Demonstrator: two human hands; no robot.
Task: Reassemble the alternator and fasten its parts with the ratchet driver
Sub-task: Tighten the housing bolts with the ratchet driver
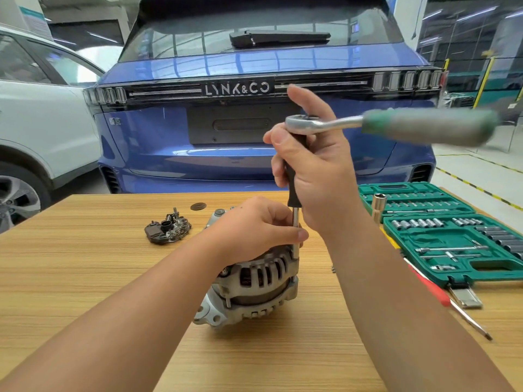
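- Wood table fills the bottom of the view, and a blue car is parked behind it at 12 o'clock.
- A white car shows at 9 o'clock.
- The alternator sits on the table in the middle, a bit toward 6 o'clock.
- The left hand rests on top of the alternator. Its fingers curl in and its thumb and fingers pinch the thin metal shaft that stands on the alternator's edge.
- The right hand is higher up. Its fingers are wrapped tight around the black driver, which stands straight up.
- The ratchet sits on top of the driver. Its green handle points to 3 o'clock and looks blurry.
- A dark part with small metal bits lies on the table at 9 o'clock from the alternator.
- A green tool case lies open at 3 o'clock, full of sockets.
- A red screwdriver lies just beside the case, toward 4 o'clock.
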